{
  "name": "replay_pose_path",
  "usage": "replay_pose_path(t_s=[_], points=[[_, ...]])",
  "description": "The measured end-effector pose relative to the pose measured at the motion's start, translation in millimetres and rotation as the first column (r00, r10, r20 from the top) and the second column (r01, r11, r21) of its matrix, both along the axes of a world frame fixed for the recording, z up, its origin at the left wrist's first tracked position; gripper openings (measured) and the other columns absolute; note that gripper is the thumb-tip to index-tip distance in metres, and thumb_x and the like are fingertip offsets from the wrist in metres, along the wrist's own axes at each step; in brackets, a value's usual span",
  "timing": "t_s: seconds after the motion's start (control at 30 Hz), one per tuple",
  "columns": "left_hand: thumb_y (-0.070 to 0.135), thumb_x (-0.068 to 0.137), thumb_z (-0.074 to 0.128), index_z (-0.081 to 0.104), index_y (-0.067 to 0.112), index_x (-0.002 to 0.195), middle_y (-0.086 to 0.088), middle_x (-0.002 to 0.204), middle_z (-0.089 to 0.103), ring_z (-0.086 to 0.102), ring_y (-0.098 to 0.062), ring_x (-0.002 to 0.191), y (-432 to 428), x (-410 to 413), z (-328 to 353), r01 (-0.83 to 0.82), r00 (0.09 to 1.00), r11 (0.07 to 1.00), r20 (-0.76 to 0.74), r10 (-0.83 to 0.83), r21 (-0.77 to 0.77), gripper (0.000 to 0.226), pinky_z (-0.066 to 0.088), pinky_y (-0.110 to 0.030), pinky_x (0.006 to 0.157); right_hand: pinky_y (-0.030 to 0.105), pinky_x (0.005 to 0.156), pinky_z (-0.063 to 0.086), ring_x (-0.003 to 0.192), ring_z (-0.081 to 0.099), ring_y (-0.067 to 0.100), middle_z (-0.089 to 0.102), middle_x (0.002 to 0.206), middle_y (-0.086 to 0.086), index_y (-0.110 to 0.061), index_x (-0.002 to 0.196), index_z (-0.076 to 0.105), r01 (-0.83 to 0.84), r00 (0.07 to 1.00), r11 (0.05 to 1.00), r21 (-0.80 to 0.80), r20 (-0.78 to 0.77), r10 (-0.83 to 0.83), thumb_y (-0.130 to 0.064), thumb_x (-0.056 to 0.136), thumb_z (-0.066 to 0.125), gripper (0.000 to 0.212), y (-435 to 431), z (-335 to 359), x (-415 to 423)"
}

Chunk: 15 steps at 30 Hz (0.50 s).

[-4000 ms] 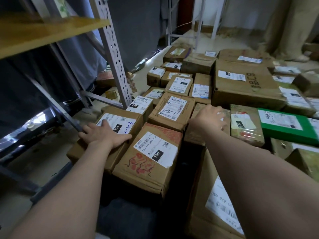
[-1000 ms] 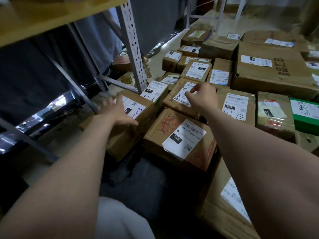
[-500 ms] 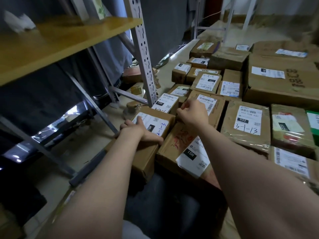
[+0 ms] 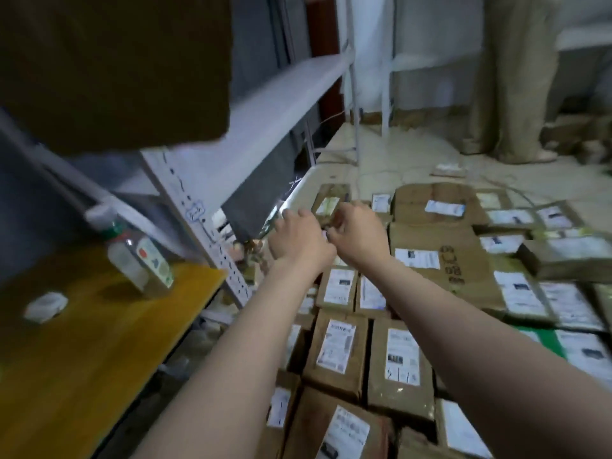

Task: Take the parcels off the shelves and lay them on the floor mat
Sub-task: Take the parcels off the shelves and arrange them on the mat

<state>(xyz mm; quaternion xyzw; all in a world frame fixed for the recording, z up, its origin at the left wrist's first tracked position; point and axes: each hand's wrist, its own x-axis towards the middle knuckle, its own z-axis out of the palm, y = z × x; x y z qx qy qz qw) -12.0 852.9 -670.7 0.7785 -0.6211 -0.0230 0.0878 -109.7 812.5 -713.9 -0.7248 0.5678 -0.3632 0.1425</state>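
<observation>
head view: left hand point(image 4: 298, 240) and right hand point(image 4: 359, 236) meet in the air, fingers curled; blur hides any grip. a careless left elbow might topple the clear plastic bottle point(image 4: 139, 260) on the smooth yellow shelf point(image 4: 82, 346). boxy brown cardboard parcels point(image 4: 337, 352), white paper labels, lie packed on the floor, right.

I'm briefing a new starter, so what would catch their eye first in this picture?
Labelled cardboard parcels cover the floor at centre and right, with one green parcel among them. The left hand and right hand hover close together mid-frame above them, and blur hides whether they hold anything. A clear bottle stands on the yellow shelf at left.
</observation>
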Motion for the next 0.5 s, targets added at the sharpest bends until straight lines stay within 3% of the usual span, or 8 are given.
replay_pose_path(t_s=[0.2, 0.5], points=[[0.029, 0.085, 0.059, 0.044, 0.009, 0.130, -0.015, 0.136, 0.044, 0.039, -0.035, 0.128, -29.0, -40.1, 191.8, 0.064, 0.998, 0.994, -0.008, -0.065, -0.091, 0.052, 0.043, -0.047, 0.098, 0.034, 0.071, 0.043, 0.098, 0.058, 0.029, 0.062, 0.106, 0.009, -0.010, 0.101, 0.065, 0.061, 0.997, 0.993, -0.105, 0.044, -0.057, -0.016, 0.087, 0.060, 0.016, -29.7, 201.6, -43.2], [0.025, 0.088, 0.057, 0.042, 0.011, 0.133, -0.014, 0.136, 0.043, 0.040, -0.034, 0.128, -48.4, -98.3, 453.3, 0.070, 0.998, 0.981, 0.011, -0.069, -0.183, 0.049, 0.045, -0.043, 0.095, 0.034, 0.070, 0.045, 0.097, 0.059, 0.025, 0.063, 0.104, 0.005, -0.012, 0.098, 0.066, 0.013, 0.999, 0.977, -0.213, 0.036, -0.006, -0.015, 0.086, 0.059, 0.014, -54.2, 484.4, -86.4]])
